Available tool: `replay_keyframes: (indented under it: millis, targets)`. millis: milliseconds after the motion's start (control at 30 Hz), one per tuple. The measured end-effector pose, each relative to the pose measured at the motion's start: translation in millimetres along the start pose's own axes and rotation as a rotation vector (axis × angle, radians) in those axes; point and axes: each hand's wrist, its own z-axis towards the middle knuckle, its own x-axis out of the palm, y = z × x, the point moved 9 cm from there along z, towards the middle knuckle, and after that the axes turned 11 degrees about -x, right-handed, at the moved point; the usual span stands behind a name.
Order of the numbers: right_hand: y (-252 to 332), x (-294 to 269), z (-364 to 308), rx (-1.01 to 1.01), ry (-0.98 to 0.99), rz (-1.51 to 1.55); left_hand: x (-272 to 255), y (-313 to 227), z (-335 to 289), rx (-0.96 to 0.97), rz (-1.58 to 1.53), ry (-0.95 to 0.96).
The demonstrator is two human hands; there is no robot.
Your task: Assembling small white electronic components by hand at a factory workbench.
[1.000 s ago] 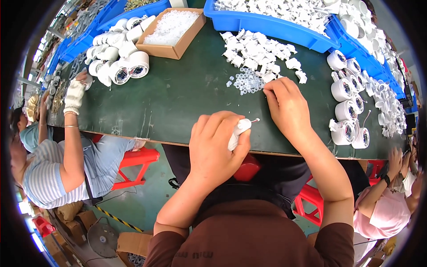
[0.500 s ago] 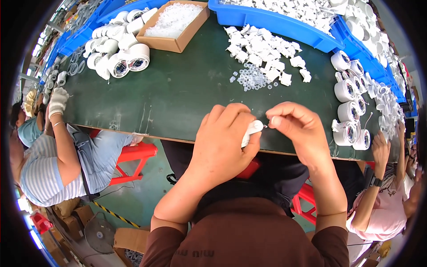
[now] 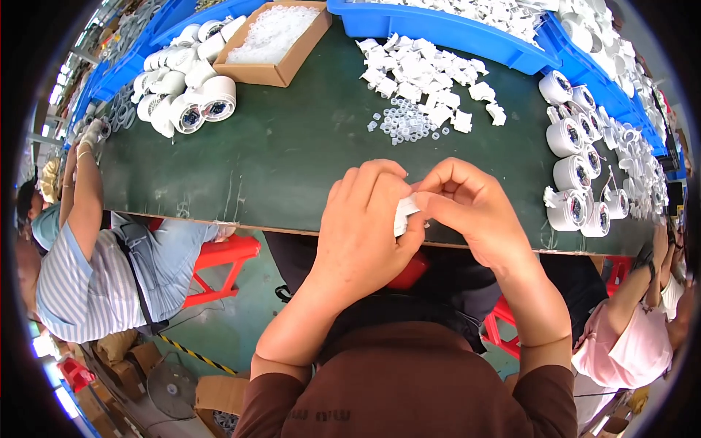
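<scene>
My left hand point(image 3: 365, 223) is closed around a small white plastic part point(image 3: 404, 213), above the near edge of the dark green table point(image 3: 292, 160). My right hand point(image 3: 478, 215) meets it from the right, thumb and fingers pinched together at the part's far end. Whatever lies between those right fingertips is hidden. Beyond my hands are a loose pile of small white plastic pieces point(image 3: 420, 73) and a cluster of small translucent rings point(image 3: 405, 122).
White round housings with dark lens-like faces stand in groups at right point(image 3: 568, 139) and left point(image 3: 193, 109). A cardboard tray point(image 3: 281, 73) holds clear pieces; a blue bin point(image 3: 438, 33) of white parts lies behind. Co-workers sit left point(image 3: 95, 285) and right point(image 3: 621, 336).
My right hand has moved left, its fingertips now against the white part's end, where a small gap showed before. Both co-workers have shifted their arms.
</scene>
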Motion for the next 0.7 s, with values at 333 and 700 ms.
replay_keyframes:
  millis: [333, 700]
  targets:
    - [-9, 1, -7, -0.069, -0.111, 0.154, -1, 7, -10, 0.047, -0.029, -0.184]
    - [-12, 7, -10, -0.204, -0.117, -0.093, -7, 10, 0, 0.099, -0.055, -0.055]
